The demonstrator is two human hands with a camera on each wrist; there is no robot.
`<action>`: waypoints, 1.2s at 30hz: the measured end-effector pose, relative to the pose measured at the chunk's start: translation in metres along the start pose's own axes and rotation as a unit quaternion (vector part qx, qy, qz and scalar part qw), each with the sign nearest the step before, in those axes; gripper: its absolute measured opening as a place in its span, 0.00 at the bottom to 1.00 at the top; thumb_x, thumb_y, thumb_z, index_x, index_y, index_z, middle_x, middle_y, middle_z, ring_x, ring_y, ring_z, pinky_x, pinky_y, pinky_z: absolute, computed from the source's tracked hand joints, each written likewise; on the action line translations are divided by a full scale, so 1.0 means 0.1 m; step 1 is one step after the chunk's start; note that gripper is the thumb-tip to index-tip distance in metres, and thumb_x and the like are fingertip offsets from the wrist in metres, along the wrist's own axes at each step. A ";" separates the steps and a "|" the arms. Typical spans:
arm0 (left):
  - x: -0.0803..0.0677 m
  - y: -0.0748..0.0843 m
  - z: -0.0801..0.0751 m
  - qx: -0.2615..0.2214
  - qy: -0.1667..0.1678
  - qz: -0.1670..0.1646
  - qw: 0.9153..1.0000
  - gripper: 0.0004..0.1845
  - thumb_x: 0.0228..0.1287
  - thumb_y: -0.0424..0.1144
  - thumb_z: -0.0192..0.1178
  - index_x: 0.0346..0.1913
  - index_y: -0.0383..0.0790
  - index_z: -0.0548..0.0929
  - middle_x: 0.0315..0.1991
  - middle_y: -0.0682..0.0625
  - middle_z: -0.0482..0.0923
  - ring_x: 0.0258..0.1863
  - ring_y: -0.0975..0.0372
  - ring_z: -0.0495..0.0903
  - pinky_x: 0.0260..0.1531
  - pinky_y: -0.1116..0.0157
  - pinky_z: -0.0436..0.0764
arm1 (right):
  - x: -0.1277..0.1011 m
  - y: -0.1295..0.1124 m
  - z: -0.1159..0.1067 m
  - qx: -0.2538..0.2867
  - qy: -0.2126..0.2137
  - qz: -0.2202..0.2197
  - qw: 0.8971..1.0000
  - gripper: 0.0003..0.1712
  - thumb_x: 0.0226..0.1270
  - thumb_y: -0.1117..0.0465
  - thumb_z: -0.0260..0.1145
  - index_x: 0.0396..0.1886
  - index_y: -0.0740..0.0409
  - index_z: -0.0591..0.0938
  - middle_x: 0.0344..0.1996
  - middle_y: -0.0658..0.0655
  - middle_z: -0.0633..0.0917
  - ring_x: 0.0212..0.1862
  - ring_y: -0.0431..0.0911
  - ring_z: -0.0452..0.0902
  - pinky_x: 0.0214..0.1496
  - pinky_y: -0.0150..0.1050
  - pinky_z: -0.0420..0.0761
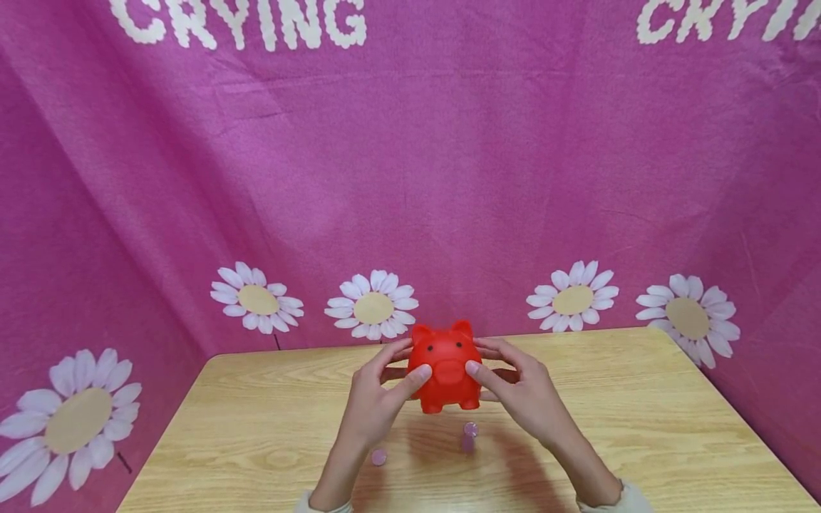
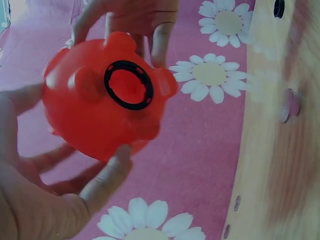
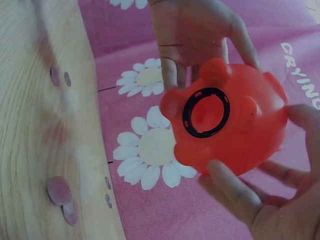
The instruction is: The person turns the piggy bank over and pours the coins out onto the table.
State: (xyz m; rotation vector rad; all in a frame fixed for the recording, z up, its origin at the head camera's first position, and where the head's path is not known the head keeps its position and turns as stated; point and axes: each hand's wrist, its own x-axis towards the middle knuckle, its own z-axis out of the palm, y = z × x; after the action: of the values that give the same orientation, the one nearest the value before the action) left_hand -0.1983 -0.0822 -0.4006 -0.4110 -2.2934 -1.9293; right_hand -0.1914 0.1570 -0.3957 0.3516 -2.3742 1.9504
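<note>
A red piggy bank [image 1: 447, 370] is held up over the table between both hands, its snout and eyes facing the head camera. My left hand [image 1: 373, 400] grips one side, thumb by the snout and fingers curved round behind. The right hand [image 1: 531, 396] grips the opposite side the same way. On the underside, the left wrist view shows a black ring [image 2: 149, 90] around a round opening with red inside, set among the stubby legs. Beneath the bank, a coin-like purple disc [image 1: 379, 457] and a second purple piece [image 1: 470, 434] lie on the table.
The wooden table [image 1: 269, 420] reaches back to a pink cloth [image 1: 449, 178] printed with daisies and lettering. Several coin-like discs [image 3: 59, 191] show on the tabletop in the right wrist view. A small dark round piece [image 2: 279, 7] lies there in the left wrist view.
</note>
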 end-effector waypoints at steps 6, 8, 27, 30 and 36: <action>0.02 -0.04 0.03 -0.008 -0.030 -0.107 0.994 0.32 0.74 0.53 0.68 0.73 0.39 0.79 0.60 0.34 0.84 0.43 0.54 0.91 0.36 0.52 0.94 | 0.04 0.06 0.03 -0.012 -0.006 0.079 0.997 0.28 0.77 0.47 0.71 0.69 0.55 0.82 0.59 0.69 0.87 0.44 0.52 0.93 0.38 0.49 0.94; 0.01 -0.05 0.03 -0.007 -0.040 -0.134 0.990 0.33 0.74 0.56 0.66 0.73 0.39 0.79 0.57 0.35 0.86 0.40 0.55 0.91 0.36 0.51 0.94 | 0.05 0.08 0.05 -0.021 -0.006 0.107 0.994 0.27 0.76 0.44 0.70 0.66 0.53 0.84 0.55 0.66 0.88 0.39 0.51 0.93 0.38 0.52 0.94; 0.03 -0.11 0.05 0.036 -0.061 -0.145 0.987 0.33 0.75 0.60 0.65 0.71 0.41 0.80 0.54 0.37 0.87 0.39 0.55 0.90 0.34 0.54 0.94 | 0.06 0.12 0.04 -0.040 -0.035 0.129 0.990 0.28 0.78 0.43 0.67 0.66 0.57 0.82 0.51 0.64 0.89 0.39 0.53 0.93 0.36 0.51 0.94; 0.03 -0.10 0.05 0.049 -0.040 -0.096 0.993 0.33 0.73 0.56 0.68 0.74 0.43 0.79 0.62 0.37 0.84 0.49 0.51 0.90 0.41 0.52 0.94 | 0.05 0.09 0.01 -0.018 -0.033 0.085 0.996 0.29 0.79 0.49 0.68 0.72 0.57 0.79 0.62 0.68 0.85 0.50 0.54 0.92 0.44 0.51 0.94; -0.03 0.04 0.01 -0.004 0.020 0.165 0.986 0.34 0.61 0.37 0.79 0.71 0.46 0.81 0.70 0.45 0.80 0.65 0.55 0.83 0.55 0.61 0.91 | -0.04 -0.04 -0.05 0.052 -0.022 -0.143 0.988 0.34 0.69 0.73 0.72 0.73 0.63 0.76 0.73 0.64 0.78 0.66 0.45 0.85 0.58 0.39 0.91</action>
State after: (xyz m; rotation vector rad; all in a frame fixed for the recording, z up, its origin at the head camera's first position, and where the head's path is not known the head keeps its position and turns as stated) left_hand -0.1945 -0.0812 -0.3972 -0.6967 -2.0397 -1.7653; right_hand -0.1874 0.1620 -0.3911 0.7044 -2.1082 1.9505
